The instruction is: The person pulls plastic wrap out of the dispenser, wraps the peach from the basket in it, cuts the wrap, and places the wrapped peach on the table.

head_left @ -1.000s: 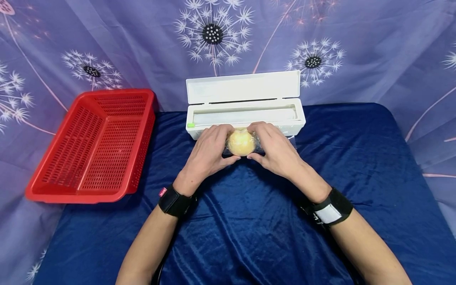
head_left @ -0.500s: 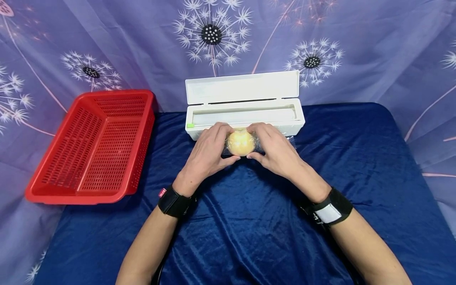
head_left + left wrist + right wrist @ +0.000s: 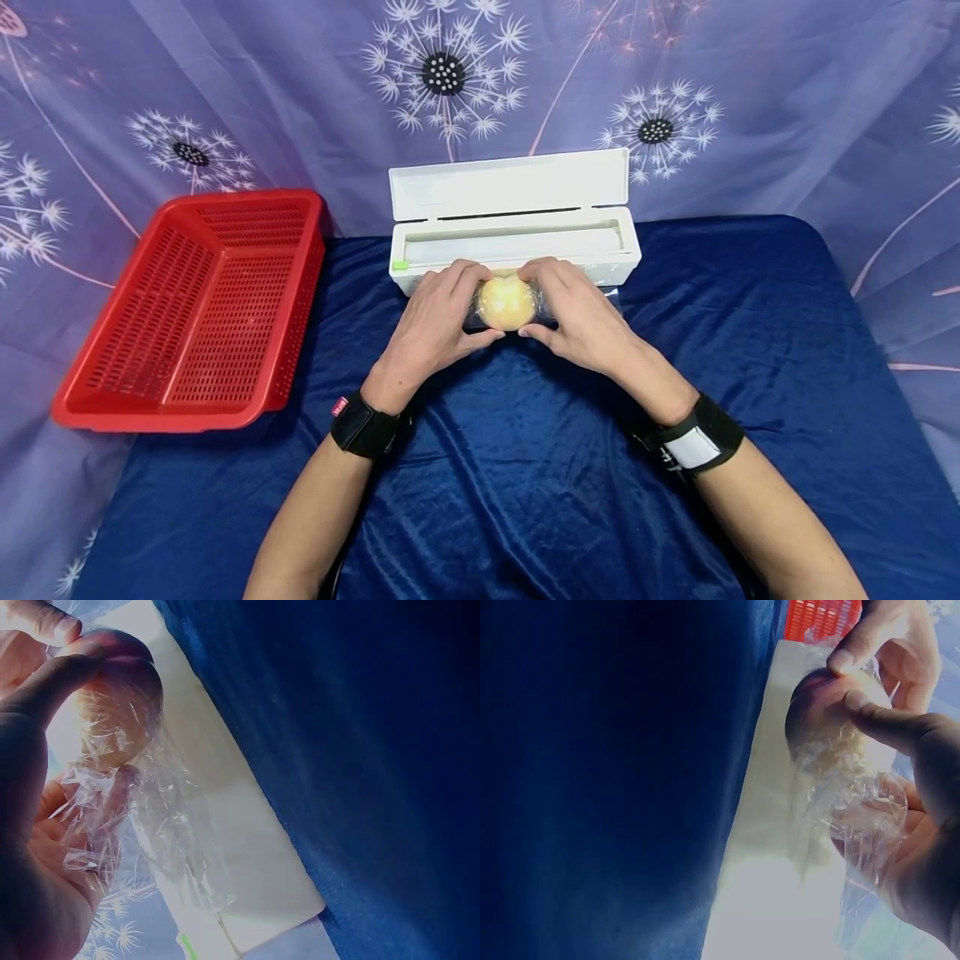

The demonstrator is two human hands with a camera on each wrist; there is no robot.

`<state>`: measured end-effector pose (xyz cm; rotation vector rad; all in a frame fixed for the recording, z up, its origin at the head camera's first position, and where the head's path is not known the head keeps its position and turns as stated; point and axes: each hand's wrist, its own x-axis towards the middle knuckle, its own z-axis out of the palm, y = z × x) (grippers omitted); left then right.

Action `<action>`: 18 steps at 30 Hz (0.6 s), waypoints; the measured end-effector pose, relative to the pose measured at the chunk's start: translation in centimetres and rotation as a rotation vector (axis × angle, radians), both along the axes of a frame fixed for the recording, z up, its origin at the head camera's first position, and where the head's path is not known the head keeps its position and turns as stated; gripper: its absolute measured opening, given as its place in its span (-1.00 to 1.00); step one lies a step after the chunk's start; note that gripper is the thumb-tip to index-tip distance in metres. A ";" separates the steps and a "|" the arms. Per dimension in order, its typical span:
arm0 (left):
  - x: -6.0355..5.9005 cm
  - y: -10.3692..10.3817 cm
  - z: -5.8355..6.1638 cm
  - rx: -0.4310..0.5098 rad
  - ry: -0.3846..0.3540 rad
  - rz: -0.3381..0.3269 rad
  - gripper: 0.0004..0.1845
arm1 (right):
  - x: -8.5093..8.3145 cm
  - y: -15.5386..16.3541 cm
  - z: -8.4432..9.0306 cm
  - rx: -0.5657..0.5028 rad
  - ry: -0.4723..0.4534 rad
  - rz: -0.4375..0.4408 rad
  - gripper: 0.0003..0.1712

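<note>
A round yellow fruit wrapped in clear plastic film sits between both hands, just in front of the white film dispenser box. My left hand grips its left side, thumb below and fingers curled over the top. Opposite it, my right hand grips the right side the same way. The left wrist view shows crinkled film over the fruit and my palm. In the right wrist view the fruit shows under loose film, with left fingertips touching it.
The dispenser's lid stands open at the back centre of the blue cloth-covered table. An empty red perforated basket lies tilted at the left edge. A purple dandelion-print curtain hangs behind.
Both hands and the wrapped fruit have stayed nearly still, shifting only a touch to the left; the grip looks the same.
</note>
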<state>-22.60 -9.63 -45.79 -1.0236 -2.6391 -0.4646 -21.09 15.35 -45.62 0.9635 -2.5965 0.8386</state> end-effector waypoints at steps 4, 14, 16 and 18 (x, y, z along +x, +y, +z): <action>0.0 -0.1 0.0 -0.001 -0.003 0.004 -0.13 | -0.1 -0.1 0.1 -0.013 0.006 0.010 -0.18; 0.1 -0.2 0.1 0.017 -0.008 0.006 -0.15 | 0.4 -0.6 0.2 0.089 0.108 0.002 -0.06; 0.1 -0.2 0.1 0.018 -0.010 0.009 -0.15 | 0.5 -0.7 0.1 0.094 0.118 -0.006 -0.07; 0.1 -0.2 0.1 0.020 -0.014 0.010 -0.15 | 0.5 -0.7 0.1 0.090 0.125 -0.012 -0.08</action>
